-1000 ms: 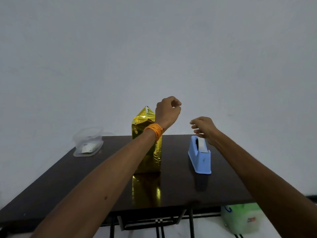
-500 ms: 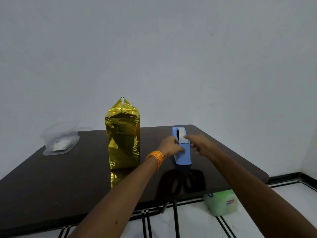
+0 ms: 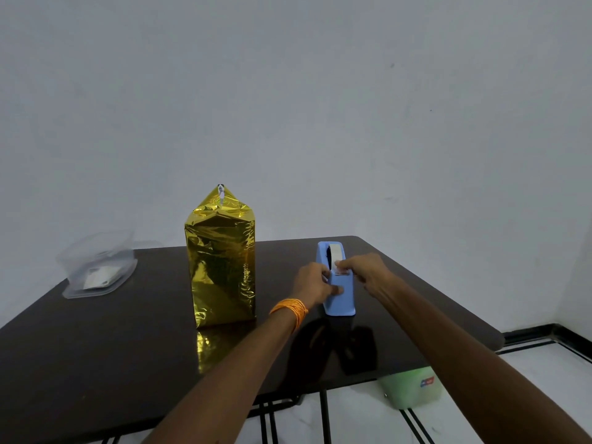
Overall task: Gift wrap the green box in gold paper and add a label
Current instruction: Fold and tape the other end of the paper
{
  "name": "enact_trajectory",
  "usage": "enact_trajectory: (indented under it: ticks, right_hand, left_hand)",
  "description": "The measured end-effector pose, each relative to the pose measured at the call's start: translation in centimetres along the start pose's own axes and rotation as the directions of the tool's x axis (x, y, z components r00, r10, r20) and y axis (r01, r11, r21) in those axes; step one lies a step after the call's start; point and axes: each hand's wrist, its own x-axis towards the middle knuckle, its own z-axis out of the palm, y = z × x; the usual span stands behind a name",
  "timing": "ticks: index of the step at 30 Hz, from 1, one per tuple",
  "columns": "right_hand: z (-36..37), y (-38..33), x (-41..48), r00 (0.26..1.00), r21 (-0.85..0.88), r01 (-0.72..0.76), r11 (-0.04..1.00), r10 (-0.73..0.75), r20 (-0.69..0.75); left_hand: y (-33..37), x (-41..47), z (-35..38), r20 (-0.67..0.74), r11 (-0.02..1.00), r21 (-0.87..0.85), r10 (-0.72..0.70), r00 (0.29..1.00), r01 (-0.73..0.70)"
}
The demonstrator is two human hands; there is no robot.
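The box wrapped in gold paper (image 3: 221, 261) stands upright on the dark table (image 3: 96, 347), its top folded to a peak with a strip of tape on it. To its right stands a blue tape dispenser (image 3: 339, 296). My left hand (image 3: 312, 285), with an orange thread at the wrist, grips the dispenser's left side, thumb on its near face. My right hand (image 3: 363, 272) pinches the end of the tape at the dispenser's top. The green box itself is hidden under the paper.
A clear plastic container (image 3: 97, 264) with a white paper inside sits at the table's far left. A green plastic tub (image 3: 411, 390) stands on the tiled floor under the table's right edge. A plain wall rises behind the table.
Both hands came down from above the wrapped box to the tape dispenser. My left hand now grips its side and my right hand has taken hold of the tape end.
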Motion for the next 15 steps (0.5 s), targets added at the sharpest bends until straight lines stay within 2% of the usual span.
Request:
enact_trajectory:
  ticks: [6, 12, 15]
  right_hand:
    - [0.6, -0.7, -0.2, 0.977, -0.126, 0.173, 0.977, -0.186, -0.102]
    - [0.3, 0.9, -2.1, 0.981, 0.04, 0.155, 0.987, -0.149, -0.123]
    - [0.0, 1.4, -3.4, 0.98, 0.07, 0.17, 0.983, -0.161, -0.116]
  left_hand:
    - [0.0, -0.2, -0.3, 0.002, 1.0, -0.014, 0.006, 1.0, -0.006]
    - [0.1, -0.5, -0.3, -0.015, 0.999, -0.026, 0.02, 1.0, -0.02]
    - [0.1, -0.7, -0.3, -0.017, 0.999, -0.031, 0.019, 1.0, -0.02]
